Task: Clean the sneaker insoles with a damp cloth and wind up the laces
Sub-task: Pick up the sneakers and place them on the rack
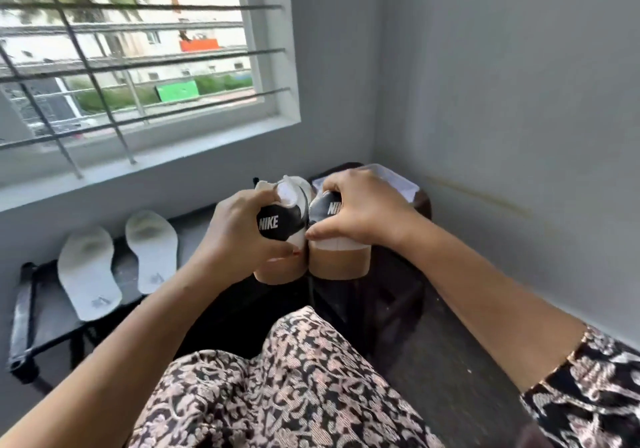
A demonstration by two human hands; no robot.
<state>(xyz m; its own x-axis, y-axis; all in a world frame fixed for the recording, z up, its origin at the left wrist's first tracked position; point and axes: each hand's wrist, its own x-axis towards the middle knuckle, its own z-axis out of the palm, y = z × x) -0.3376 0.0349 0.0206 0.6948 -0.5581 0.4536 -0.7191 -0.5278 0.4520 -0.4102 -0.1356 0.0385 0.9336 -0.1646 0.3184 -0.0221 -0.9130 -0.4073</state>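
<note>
Left hand (239,229) gripping left sneaker (282,236), right hand (360,208) gripping right sneaker (337,257)

Both bare forearms reach forward and converge.
Left hand (239,236): fingers and thumb curled round the heel of a white-and-black sneaker with tan rubber sole (277,272).
Right hand (363,212): palm down, gripping the heel of the matching second sneaker (339,264). The thumb tips almost meet.

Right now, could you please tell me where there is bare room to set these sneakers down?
Bare: the rack strip between the insoles and the sneakers. Crowded: insoles fill the rack's left; a clear box sits on the stool behind the sneakers.
</note>
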